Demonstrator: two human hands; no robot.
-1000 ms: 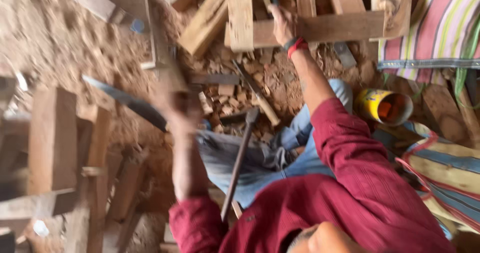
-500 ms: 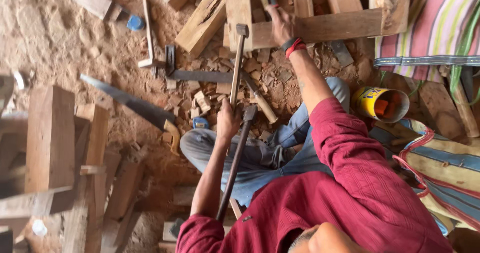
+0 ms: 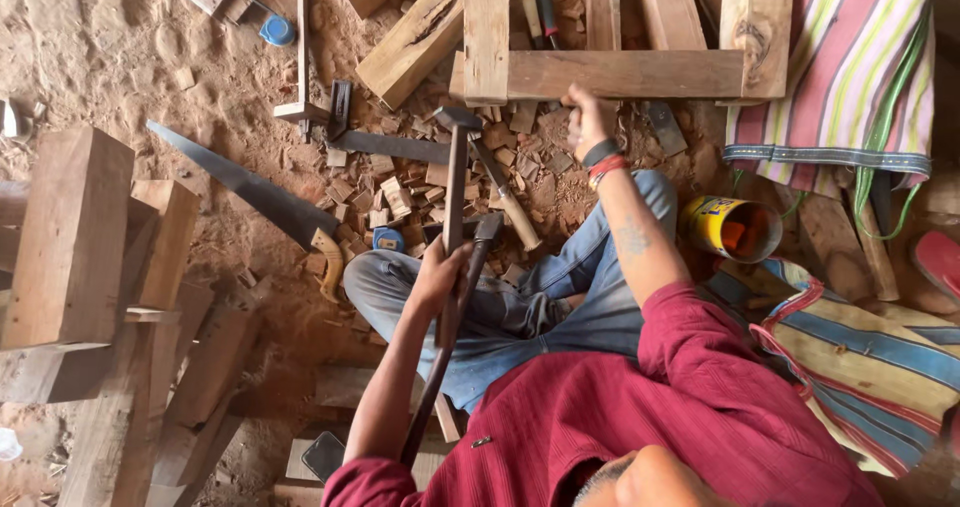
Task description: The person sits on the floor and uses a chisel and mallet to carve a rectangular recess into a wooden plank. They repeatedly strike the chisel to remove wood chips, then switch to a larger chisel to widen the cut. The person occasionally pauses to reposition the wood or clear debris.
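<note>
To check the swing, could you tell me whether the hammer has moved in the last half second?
Yes. The hammer has drawn back toward the person: its head, earlier over the beam, now sits just short of it.

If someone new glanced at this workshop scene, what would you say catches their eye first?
Most likely the hammer gripped in the left hand at the centre, raised over a litter of wood chips. Above it, the right hand rests against a wooden frame. A long handsaw lies on the sandy ground to the left, and a yellow can lies on its side at the right.
</note>
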